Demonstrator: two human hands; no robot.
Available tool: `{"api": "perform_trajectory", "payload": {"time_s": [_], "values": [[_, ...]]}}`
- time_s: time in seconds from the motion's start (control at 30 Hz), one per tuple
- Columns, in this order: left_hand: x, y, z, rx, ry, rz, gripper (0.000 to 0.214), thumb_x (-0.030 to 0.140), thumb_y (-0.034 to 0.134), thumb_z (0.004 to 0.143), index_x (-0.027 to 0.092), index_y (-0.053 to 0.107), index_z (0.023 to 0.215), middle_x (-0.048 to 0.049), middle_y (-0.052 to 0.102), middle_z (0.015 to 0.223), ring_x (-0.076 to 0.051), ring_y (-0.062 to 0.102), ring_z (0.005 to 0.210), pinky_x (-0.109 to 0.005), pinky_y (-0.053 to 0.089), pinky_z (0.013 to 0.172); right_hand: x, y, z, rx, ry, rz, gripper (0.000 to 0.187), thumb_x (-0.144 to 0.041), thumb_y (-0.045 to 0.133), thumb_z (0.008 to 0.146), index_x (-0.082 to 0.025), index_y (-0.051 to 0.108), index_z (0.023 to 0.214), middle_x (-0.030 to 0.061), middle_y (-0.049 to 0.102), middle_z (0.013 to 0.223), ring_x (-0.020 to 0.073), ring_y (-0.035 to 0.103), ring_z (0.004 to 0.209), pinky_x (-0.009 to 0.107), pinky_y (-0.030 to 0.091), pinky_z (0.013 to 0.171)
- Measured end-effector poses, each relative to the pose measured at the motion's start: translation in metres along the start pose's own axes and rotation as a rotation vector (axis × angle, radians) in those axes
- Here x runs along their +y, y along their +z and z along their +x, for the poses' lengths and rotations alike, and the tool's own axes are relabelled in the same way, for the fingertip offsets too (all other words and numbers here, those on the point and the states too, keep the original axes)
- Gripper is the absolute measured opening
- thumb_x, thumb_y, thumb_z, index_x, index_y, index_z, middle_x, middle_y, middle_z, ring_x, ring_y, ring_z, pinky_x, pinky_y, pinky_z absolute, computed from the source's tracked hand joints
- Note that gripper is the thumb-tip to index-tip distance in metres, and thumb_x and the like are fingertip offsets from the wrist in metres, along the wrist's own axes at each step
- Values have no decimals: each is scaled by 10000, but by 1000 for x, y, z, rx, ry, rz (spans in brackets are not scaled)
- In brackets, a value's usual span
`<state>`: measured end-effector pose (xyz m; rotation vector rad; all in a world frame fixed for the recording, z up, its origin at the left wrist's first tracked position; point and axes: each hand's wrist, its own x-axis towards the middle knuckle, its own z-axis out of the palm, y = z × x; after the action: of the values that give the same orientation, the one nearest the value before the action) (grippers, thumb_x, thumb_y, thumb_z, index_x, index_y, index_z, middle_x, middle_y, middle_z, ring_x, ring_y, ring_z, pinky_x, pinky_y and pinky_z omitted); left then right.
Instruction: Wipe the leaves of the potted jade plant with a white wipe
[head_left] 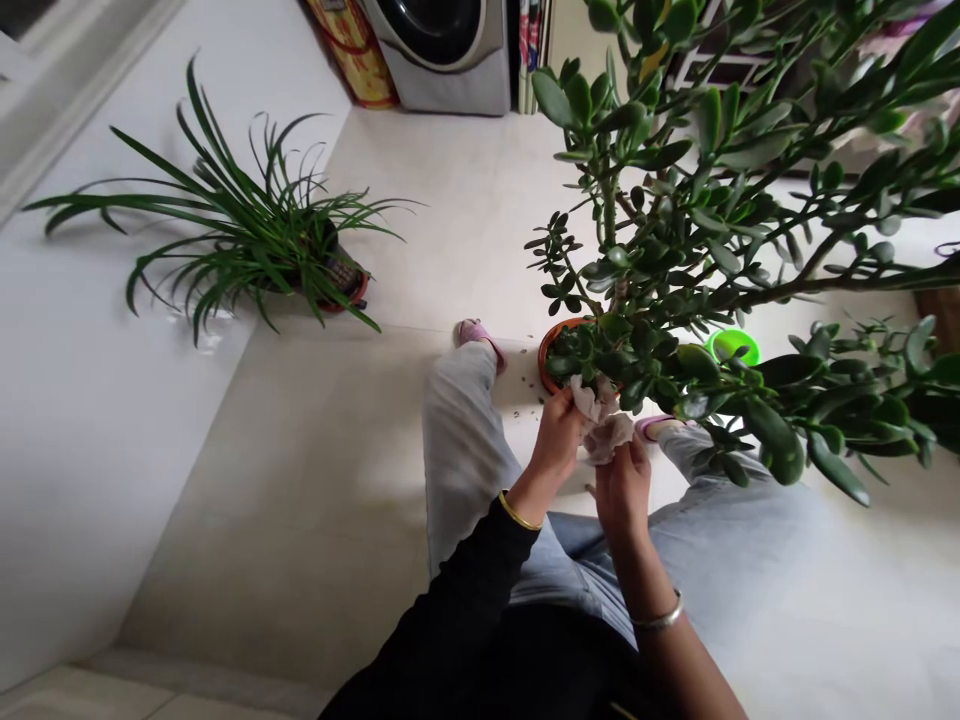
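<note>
Low in front of me, my left hand (559,432) and my right hand (625,482) are closed on crumpled pale tissue (607,435). The tissue looks like two wads close together, one by each hand. Right beyond it stands a large jade plant (622,270) with thick green leaves, rooted in an orange-brown pot (550,365). Leaves hang close over both hands and hide part of the pot. Some fingertips are covered by the tissue.
A long-leaved plant (277,230) in a small pot (349,285) stands by the left wall. Behind the jade plant shows a bright green container (733,346). A washing machine (457,70) is at the back. Dark crumbs lie on the tiles near the pot.
</note>
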<state>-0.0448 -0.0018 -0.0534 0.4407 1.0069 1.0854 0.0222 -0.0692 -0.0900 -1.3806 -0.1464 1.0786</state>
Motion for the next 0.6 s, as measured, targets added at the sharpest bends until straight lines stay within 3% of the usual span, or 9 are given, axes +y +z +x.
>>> {"api": "perform_trajectory", "payload": {"time_s": [0.23,0.43,0.6], "values": [[-6,-16,-1,127,43,73,397,506,846,720,163,647,689,30,600,602,-89,500,579,-230,398,594,20,-7,1,-7,22,52,354,-432,765,803,-200,728,1068,50,791,1059,162,729,942,321,611,877],[-34,-38,-10,245,43,-28,322,434,822,749,170,701,889,13,686,773,-93,560,662,-224,437,659,32,-20,16,-10,0,-52,376,-492,688,848,-182,704,1059,75,777,1009,199,732,971,346,610,848],[-55,-43,10,247,92,72,259,315,753,798,199,715,1026,0,716,871,-126,596,761,-232,444,714,34,-9,40,-73,-73,-130,389,-496,655,848,-175,701,1064,98,760,998,219,722,957,353,596,791]]}}
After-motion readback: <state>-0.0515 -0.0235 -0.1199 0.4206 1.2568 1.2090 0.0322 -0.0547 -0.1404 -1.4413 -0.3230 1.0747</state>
